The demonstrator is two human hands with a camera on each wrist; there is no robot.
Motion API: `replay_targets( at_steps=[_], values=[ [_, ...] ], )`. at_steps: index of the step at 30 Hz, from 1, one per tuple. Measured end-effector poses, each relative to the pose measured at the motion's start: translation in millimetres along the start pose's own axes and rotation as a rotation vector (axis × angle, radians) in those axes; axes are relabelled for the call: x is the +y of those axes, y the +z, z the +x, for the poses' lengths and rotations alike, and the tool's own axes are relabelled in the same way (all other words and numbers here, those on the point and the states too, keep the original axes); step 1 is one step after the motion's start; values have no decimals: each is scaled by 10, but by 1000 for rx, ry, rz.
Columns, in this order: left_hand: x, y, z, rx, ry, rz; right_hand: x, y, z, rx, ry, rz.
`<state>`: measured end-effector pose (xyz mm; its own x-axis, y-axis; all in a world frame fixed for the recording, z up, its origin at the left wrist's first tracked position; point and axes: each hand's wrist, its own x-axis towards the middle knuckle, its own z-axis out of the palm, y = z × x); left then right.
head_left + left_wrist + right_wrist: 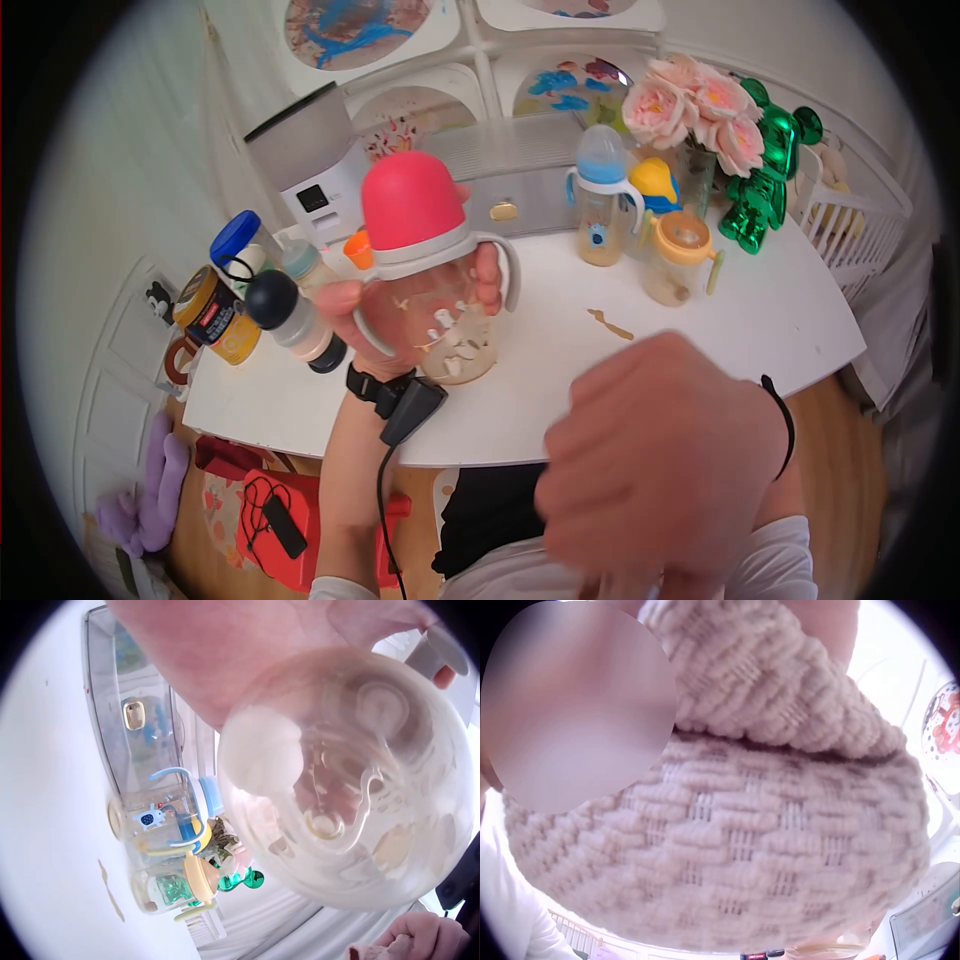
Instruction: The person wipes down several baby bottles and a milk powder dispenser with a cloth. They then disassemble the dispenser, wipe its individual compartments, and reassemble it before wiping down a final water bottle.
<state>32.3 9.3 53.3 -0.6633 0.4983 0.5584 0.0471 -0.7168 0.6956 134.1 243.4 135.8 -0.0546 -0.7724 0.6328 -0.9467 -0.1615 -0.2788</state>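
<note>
The left hand (395, 320) holds a clear bottle (458, 345) up above the white tabletop (540, 390). In the head view its fingers curl round the body from behind: the thumb lies at one grey handle (372, 330), the other fingers by the opposite one, and the bottle sits between them against the palm, its red cap (412, 205) uppermost. The left wrist view shows what the head view hides, the rounded underside of the bottle facing that camera, with a thin bent tube (361, 806) inside.

The right hand (665, 460) is nearer the head camera, to the right of the bottle and well apart from it. The head view gives mainly the back of this hand, somewhat blurred. The right wrist view is filled by a pale, ribbed cloth (742, 840), folded over itself, and the left wrist view shows the fingers curled over a bunched edge of it; the grip looks close, though the exact hold of each finger is hard to tell.

Beyond the hands, a blue-handled bottle (600, 225) and a yellow-lidded cup (680, 260) stand on the tabletop, with a brownish streak (610, 323) in front of them. A black-topped bottle (297, 325) stands to the left of the held one.
</note>
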Motion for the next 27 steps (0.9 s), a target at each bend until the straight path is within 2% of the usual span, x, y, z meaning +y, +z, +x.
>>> replay_targets(
  at_steps=[3, 5, 7, 8, 10, 11, 13, 15, 17, 18, 20, 21, 22, 23, 25, 27],
  values=[
    [11, -83, 32, 42, 57, 112, 258, -105, -179, 30, 312, -359],
    [-40, -110, 36, 256, 50, 197, 475, -168, -203, 261, 591, -389],
    [-39, -189, 81, 252, 32, 222, 689, -258, -158, 686, 759, 11],
    [-48, -234, 69, 269, -2, 249, 757, -292, -123, 685, 763, 5],
    [-102, -339, 58, 259, -38, 229, 880, -325, -42, 970, 560, -226],
    [-119, -358, 69, 251, -70, 216, 952, -326, 5, 977, 561, -232],
    [-159, -326, 61, 218, -102, 209, 1095, -278, 109, 971, 312, -524],
    [-203, -260, 50, 178, -135, 203, 1231, -164, 181, 1010, 324, -502],
    [-222, -165, 37, 287, -104, 275, 1372, -33, 212, 855, 113, -636],
    [-223, -228, 36, 292, -113, 268, 1451, 47, 184, 859, 111, -644],
    [-200, -463, 6, 299, -118, 222, 1575, 206, 133, 661, 129, -529],
    [-187, -572, -28, 316, -118, 173, 1591, 249, 108, 654, 121, -532],
    [-178, -639, -74, 421, -76, 83, 1595, 265, 89, 589, 106, -536],
    [-138, -483, -14, 416, -54, 79, 1605, 257, 79, 520, 89, -544],
    [-85, -137, 39, 533, -49, 185, 1636, 267, 39, 489, 112, -522],
    [-133, -262, 39, 562, -76, 164, 1617, 268, 4, 471, 141, -505]
  ],
)
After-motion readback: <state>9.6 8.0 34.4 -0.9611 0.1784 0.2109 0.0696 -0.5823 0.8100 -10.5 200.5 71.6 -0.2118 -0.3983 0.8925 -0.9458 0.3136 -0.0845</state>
